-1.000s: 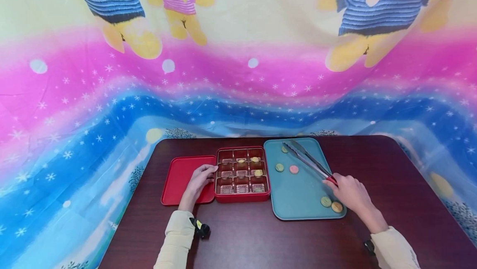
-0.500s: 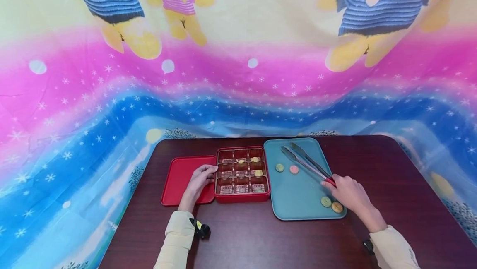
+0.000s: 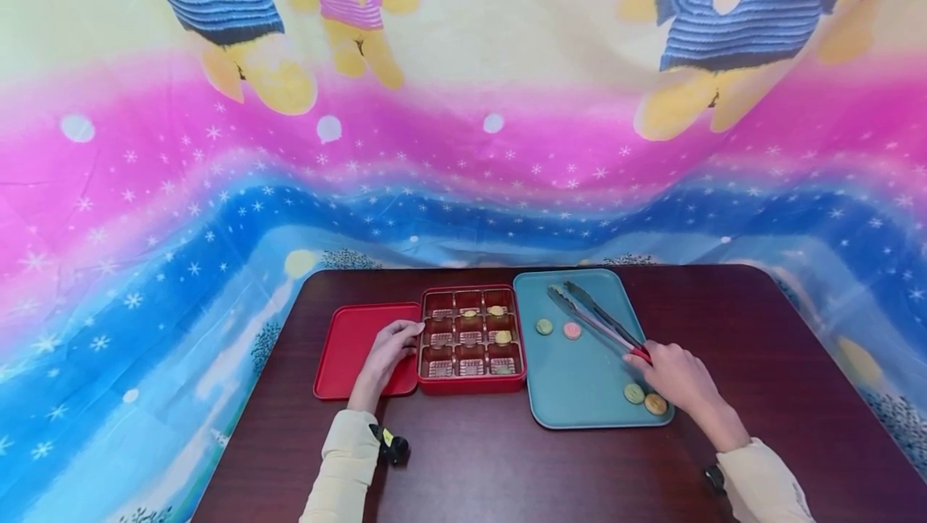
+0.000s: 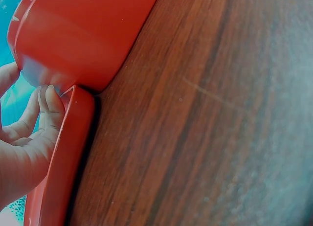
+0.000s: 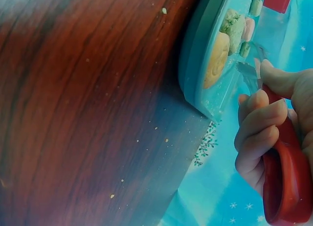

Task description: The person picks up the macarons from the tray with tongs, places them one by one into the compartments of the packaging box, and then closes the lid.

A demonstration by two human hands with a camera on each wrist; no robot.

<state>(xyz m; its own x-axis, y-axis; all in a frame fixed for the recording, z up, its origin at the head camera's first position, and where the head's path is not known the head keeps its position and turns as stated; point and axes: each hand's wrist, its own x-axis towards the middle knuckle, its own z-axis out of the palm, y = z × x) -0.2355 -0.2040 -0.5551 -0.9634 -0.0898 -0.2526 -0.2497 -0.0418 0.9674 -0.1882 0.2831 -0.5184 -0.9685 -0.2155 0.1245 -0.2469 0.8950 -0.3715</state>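
My right hand (image 3: 677, 378) grips tongs (image 3: 604, 323) by their red handles; the right wrist view shows fingers curled round a handle (image 5: 293, 182). The tongs' metal tips stand apart over the far part of the teal tray (image 3: 579, 386), overlapping a green cookie there. Nearby lie another green cookie (image 3: 544, 327) and a pink cookie (image 3: 572, 331). A green cookie (image 3: 633, 393) and a golden cookie (image 3: 655, 404) sit by the tray's near right corner. My left hand (image 3: 387, 354) rests fingertips against the left wall of a red box (image 3: 471, 385), fingers (image 4: 51, 101) loosely bent.
The box holds a divided insert with several compartments; yellow pieces (image 3: 503, 337) lie in a few of them. Left of the box, a red lid (image 3: 348, 346) lies under my left hand. Everything stands on a dark wooden table (image 3: 471, 459), with a printed cloth (image 3: 463, 185) hanging behind.
The tongs' tips have drawn back slightly toward me, and the far green cookie, visible beside them earlier, is now mostly covered. The left hand has stayed at the box.
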